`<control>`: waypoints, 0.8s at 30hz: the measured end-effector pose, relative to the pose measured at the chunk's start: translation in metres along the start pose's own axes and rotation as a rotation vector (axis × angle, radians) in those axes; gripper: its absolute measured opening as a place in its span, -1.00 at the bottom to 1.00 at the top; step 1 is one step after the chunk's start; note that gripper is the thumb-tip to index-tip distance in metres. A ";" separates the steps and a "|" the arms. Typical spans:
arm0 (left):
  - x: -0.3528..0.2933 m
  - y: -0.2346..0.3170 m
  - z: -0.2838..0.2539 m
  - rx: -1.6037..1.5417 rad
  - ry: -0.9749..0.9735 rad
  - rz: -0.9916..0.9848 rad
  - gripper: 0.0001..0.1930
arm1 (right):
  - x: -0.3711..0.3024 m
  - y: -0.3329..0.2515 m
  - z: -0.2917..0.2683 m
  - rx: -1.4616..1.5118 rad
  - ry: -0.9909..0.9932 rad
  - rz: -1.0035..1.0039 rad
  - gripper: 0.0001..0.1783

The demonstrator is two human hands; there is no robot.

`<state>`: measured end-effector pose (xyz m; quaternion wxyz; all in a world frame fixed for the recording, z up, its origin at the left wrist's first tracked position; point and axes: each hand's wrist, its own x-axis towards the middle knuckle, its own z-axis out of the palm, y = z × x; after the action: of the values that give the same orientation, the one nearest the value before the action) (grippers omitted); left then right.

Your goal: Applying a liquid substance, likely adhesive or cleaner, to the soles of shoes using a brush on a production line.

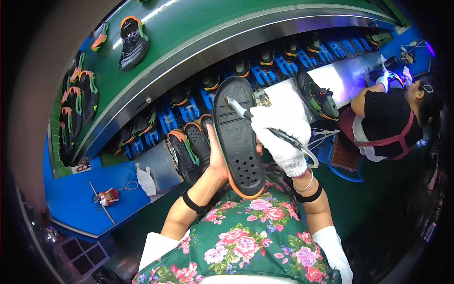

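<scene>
My bare left hand (218,156) holds a black shoe sole (239,142) from its left edge, with fingertips showing on the far side. Grooves cross the sole's upper part, round holes dot its lower end, and an orange rim runs round the bottom. In a white knitted glove, my right hand (282,137) grips a brush (242,110) with a thin hose (309,154) trailing from it. The brush's pale bristles touch, or sit just over, the grooved part of the sole. Left of my left hand stand several more black soles (184,156) with orange and green edges.
Black shoes on blue holders (265,75) line a conveyor beyond the metal worktop (279,97). One dark shoe (316,97) rests on that worktop. Further shoes lie on a green belt (189,23). A white glove (146,181) lies at the left, near a blue table (80,189). A co-worker (385,118) sits at the right.
</scene>
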<state>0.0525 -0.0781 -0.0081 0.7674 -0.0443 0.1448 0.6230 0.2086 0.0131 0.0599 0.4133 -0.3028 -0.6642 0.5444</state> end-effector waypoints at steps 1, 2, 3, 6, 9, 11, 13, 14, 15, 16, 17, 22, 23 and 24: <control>-0.001 -0.001 0.004 -0.048 0.017 0.031 0.20 | 0.003 0.001 0.003 -0.162 0.016 -0.194 -0.72; -0.004 -0.003 0.010 -0.107 -0.046 0.019 0.16 | 0.005 -0.001 0.004 -0.227 0.006 -0.267 -0.67; -0.005 -0.005 0.007 -0.105 -0.044 0.024 0.16 | 0.011 -0.004 0.003 -0.222 0.004 -0.269 -0.67; -0.005 -0.013 -0.003 -0.044 -0.036 0.157 0.05 | 0.020 -0.011 0.000 -0.467 -0.005 -0.541 -0.61; 0.002 -0.026 0.015 0.440 0.176 0.329 -0.02 | 0.024 -0.019 -0.001 -0.601 -0.043 -0.599 -0.58; 0.010 -0.032 0.012 0.504 0.211 0.373 0.01 | 0.011 -0.008 -0.004 -0.463 -0.168 -0.464 -0.51; 0.014 -0.033 0.012 0.571 0.282 0.337 0.09 | -0.005 0.017 0.000 -0.396 -0.207 -0.398 -0.48; 0.016 -0.033 0.013 0.558 0.304 0.316 0.08 | -0.012 0.021 -0.001 -0.424 -0.229 -0.400 -0.50; 0.017 -0.031 0.012 0.542 0.295 0.301 0.07 | -0.017 0.024 -0.005 -0.496 -0.194 -0.546 -0.55; 0.016 -0.027 -0.011 0.190 -0.004 0.264 0.06 | -0.012 0.013 -0.006 -0.384 -0.185 -0.528 -0.59; 0.021 -0.025 -0.010 -0.172 -0.299 0.209 0.05 | -0.003 0.004 -0.008 -0.281 -0.174 -0.506 -0.63; 0.027 -0.033 -0.005 0.445 0.236 0.386 -0.03 | 0.013 0.007 -0.013 -0.168 -0.004 -0.461 -0.65; 0.030 -0.030 -0.008 0.492 0.236 0.390 -0.04 | 0.009 0.010 -0.007 -0.064 -0.027 -0.375 -0.68; 0.030 -0.026 -0.011 0.482 0.277 0.356 -0.04 | 0.002 0.011 -0.007 -0.053 -0.099 -0.319 -0.64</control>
<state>0.0815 -0.0585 -0.0303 0.6079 0.0800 0.3966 0.6831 0.2130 0.0205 0.0496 0.4530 -0.1771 -0.7374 0.4686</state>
